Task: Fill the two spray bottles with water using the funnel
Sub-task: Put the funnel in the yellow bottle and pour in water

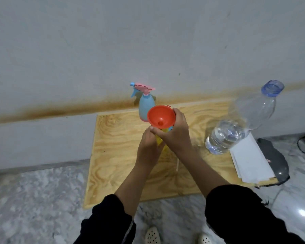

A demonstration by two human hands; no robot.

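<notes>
Spillage is the main hazard here. The red funnel [161, 117] sits with its spout down in the neck of a yellow spray bottle [159, 140], which stands on the plywood bench [116, 155] and is mostly hidden behind both hands. The right hand [176, 132] is clamped around the funnel's rim and the bottle's shoulder; the left hand [147, 145] is closed on the bottle's body from the near side. Whether the spout is fully seated I cannot tell, since fingers cover the joint.

With both hands taken up, one must let go to fetch the large water bottle [239, 124], uncapped and roughly half full at the right side of the bench. Once released, the light, probably empty spray bottle carries a wide funnel on top, so a nudge could tip it. The big bottle looks soft-walled and heavy; a squeeze or a fast tilt could surge water past the narrow spout and over the rim, onto the wood and toward the white sheets [250, 162] just beside it.

The blue spray bottle [146, 108] stands just behind the funnel with its pink trigger head on, so a swinging elbow could knock it over.
</notes>
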